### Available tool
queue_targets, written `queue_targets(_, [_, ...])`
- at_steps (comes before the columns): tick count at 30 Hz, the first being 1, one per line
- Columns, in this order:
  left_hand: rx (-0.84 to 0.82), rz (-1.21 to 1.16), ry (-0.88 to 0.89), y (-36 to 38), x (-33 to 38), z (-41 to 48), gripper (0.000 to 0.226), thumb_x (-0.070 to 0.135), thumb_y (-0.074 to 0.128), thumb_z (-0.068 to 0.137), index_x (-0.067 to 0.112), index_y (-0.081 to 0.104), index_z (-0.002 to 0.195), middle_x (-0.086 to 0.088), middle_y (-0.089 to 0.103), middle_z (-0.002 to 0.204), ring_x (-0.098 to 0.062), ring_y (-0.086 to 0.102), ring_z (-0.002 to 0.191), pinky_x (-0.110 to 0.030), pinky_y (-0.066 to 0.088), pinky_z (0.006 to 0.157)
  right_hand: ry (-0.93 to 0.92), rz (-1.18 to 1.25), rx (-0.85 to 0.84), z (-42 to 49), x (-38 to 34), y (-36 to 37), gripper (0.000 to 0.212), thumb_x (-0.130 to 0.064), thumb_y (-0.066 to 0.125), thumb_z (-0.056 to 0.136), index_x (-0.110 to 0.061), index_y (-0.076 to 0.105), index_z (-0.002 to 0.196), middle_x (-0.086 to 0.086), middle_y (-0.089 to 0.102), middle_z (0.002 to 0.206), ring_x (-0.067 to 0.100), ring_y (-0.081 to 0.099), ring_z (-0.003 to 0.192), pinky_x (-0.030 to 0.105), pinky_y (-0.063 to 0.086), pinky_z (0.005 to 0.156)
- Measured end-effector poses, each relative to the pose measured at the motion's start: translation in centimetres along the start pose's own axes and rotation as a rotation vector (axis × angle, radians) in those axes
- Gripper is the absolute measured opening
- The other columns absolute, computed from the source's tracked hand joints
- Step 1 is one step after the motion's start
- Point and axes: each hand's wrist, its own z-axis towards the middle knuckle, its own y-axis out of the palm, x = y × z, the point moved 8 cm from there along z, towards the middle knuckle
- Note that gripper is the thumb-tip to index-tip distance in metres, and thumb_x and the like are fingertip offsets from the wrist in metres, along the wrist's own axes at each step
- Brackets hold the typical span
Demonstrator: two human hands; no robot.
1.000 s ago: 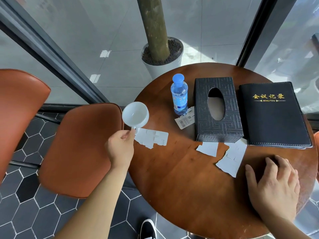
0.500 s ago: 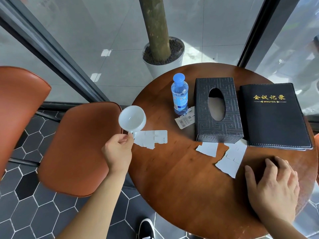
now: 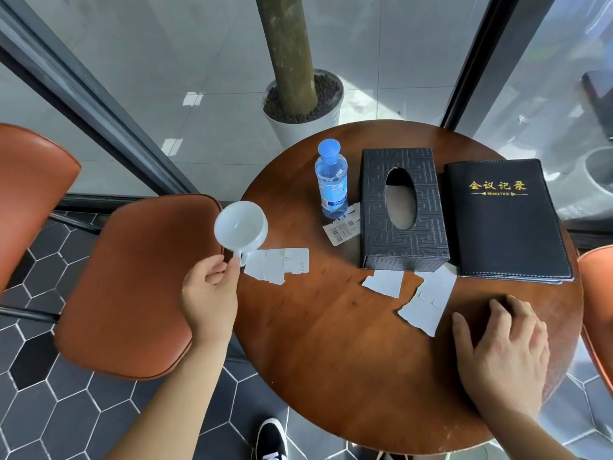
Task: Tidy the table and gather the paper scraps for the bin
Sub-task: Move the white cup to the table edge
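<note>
My left hand [image 3: 212, 293] holds a white cup [image 3: 241, 226] by its handle, tilted, over the left edge of the round wooden table [image 3: 331, 360]. My right hand [image 3: 501, 353] lies flat on the table at the near right, fingers spread, holding nothing. White paper scraps lie on the table: one [image 3: 282, 265] beside the cup, a small one [image 3: 383, 283] and a long torn one [image 3: 428, 302] in front of the tissue box, and a barcode tag [image 3: 343, 229] under the bottle.
A blue-capped bottle [image 3: 331, 180], a black tissue box [image 3: 403, 210] and a black minutes folder [image 3: 504, 220] stand along the table's far side. Orange chairs sit at the left [image 3: 132, 287] and right [image 3: 597, 303]. A potted trunk [image 3: 298, 104] stands behind the glass.
My left hand has carried the cup a little to the left, past the table's edge. My right hand has stayed flat on the table.
</note>
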Motion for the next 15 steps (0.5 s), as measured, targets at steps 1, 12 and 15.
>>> queue_targets(1, [0.018,0.036,0.071,-0.2,1.2,-0.5,0.018,0.024,0.076,0.083,0.02,0.07,0.1,0.001,0.068,0.095,-0.012,0.066,0.08,-0.036,0.057,0.081,0.002,0.003,-0.009,0.0,-0.2,-0.1,0.062,-0.055,0.044,0.091,-0.006,0.048,0.127,0.018,0.039,0.144,0.041,0.029,0.139,0.059,0.023,0.117])
queue_targets(12, [-0.37,0.005,0.162,8.5,10.6,-4.2,0.056,0.02,0.074,0.085,0.023,0.049,0.135,0.003,0.059,0.12,-0.005,0.06,0.103,-0.009,0.046,0.084,-0.184,0.362,-0.075,2.6,-6.6,-5.1,0.044,-0.027,0.07,0.088,-0.02,0.06,0.13,0.004,0.05,0.143,0.027,0.048,0.128,0.041,0.051,0.088])
queue_targets(15, [-0.431,-0.009,0.077,11.8,11.8,-0.8,0.078,0.027,0.076,0.082,0.028,0.032,0.147,0.0,0.049,0.141,-0.011,0.052,0.123,-0.026,0.045,0.096,-0.125,0.477,-0.219,5.9,-9.6,-4.1,0.062,-0.042,0.067,0.09,-0.028,0.045,0.147,-0.001,0.039,0.152,0.02,0.046,0.135,0.04,0.05,0.097])
